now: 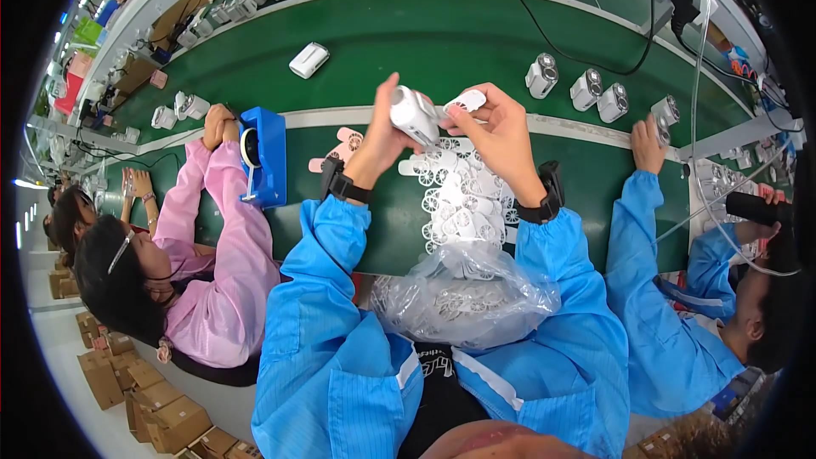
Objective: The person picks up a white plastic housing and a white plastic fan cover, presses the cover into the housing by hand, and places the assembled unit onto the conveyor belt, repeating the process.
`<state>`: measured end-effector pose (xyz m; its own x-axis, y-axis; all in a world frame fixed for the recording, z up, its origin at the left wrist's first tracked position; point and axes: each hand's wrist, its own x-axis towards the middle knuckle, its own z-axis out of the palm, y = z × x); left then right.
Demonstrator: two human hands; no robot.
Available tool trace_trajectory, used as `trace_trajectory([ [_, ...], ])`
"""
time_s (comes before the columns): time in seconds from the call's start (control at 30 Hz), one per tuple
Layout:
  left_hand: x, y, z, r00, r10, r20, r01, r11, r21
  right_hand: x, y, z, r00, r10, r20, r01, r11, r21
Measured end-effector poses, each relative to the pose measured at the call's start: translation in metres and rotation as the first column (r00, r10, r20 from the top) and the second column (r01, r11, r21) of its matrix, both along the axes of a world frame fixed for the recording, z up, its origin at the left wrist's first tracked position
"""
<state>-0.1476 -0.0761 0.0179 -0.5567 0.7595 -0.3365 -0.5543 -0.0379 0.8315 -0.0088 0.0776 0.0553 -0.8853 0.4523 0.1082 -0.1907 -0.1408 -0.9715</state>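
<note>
My left hand (380, 134) is wrapped round a small white rounded device (413, 116), raised above the table's near edge. Between the fingertips of my right hand (501, 132) is a flat white plastic cover (467, 102) with a round spoked opening, held close to the device's right side; whether the two touch, I cannot tell. Below my hands lies a pile of similar white covers (463, 204), spilling from a clear plastic bag (467, 306) at my lap. Several pink covers (343, 150) rest left of the pile, by my left wrist.
A blue tape dispenser (269, 157) stands to the left, beside a co-worker in pink (217, 306). On the green conveyor belt (425, 42) sit a lone white device (308, 60) and several more at right (586, 89). Another co-worker's hand (648, 146) is at right. A black cable (544, 30) hangs beyond.
</note>
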Motion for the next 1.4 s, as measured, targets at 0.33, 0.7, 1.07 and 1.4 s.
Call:
trace_trajectory([
  [0.33, 0.068, -0.010, 0.021, 0.979, -0.204, -0.008, 0.202, 0.974, -0.098, 0.043, 0.012, -0.013, 0.999, -0.051, 0.014, 0.039, 0.885, 0.463],
  [0.7, 0.049, -0.017, -0.008, 0.914, -0.344, -0.213, 0.334, 0.939, -0.083, 0.051, 0.024, -0.026, 0.980, -0.127, -0.152, 0.171, 0.931, 0.321],
  [1.07, 0.049, -0.005, -0.045, 0.802, 0.062, -0.595, -0.003, 0.995, 0.100, 0.049, 0.021, -0.039, 0.987, 0.000, -0.161, 0.096, 0.801, 0.591],
  [1.4, 0.051, -0.015, -0.038, 0.801, -0.016, -0.598, 0.024, 1.000, 0.005, 0.044, 0.013, -0.042, 0.994, -0.085, -0.073, 0.112, 0.809, 0.577],
])
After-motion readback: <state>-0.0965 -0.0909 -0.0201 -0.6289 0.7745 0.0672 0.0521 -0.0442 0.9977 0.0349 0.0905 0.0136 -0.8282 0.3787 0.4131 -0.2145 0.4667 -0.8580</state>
